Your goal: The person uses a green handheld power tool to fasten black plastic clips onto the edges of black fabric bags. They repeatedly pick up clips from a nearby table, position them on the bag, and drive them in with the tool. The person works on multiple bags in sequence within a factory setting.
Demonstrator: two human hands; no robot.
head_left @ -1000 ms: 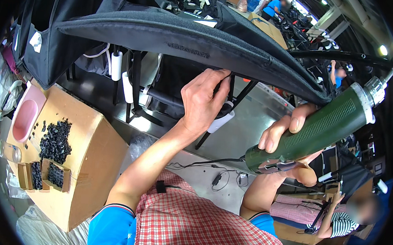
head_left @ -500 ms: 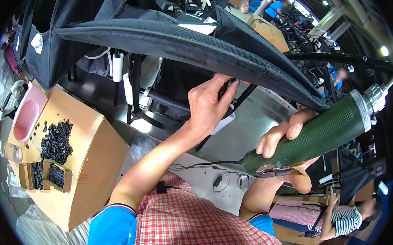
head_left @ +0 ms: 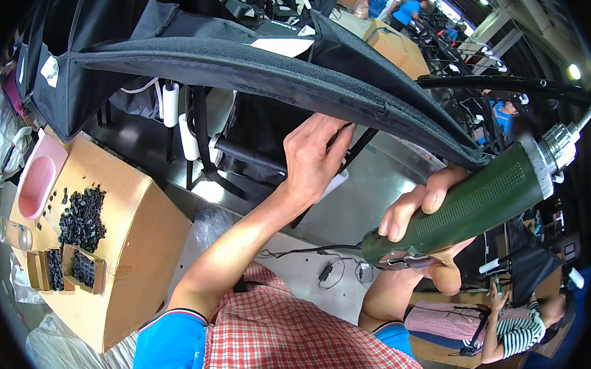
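Note:
My right hand (head_left: pixel 424 204) is wrapped round a dark green electric screwdriver (head_left: pixel 469 200). Its silver collar and bit point up to the right, against the end of a black curved tube (head_left: pixel 515 86). A cable leaves the tool's lower end. Just beneath the padded edge of a black fabric cover (head_left: pixel 248 75), my left hand (head_left: pixel 313 151) is closed, thumb against fingers. Something dark shows between them, too hidden to name. Behind that hand, a black tubular frame (head_left: pixel 249 155) with white sleeves stands under the fabric.
At left, a cardboard box (head_left: pixel 131 235) carries a heap of small black parts (head_left: pixel 82 217), a pink tray (head_left: pixel 39 180) and a clear jar (head_left: pixel 18 235). A metal tabletop (head_left: pixel 371 183) lies beyond my hands. Another person (head_left: pixel 518 330) is at the lower right; others are farther back.
The view has shifted slightly, so the fabric and the screwdriver sit a little farther left. Both hands keep nearly the same pose and grip.

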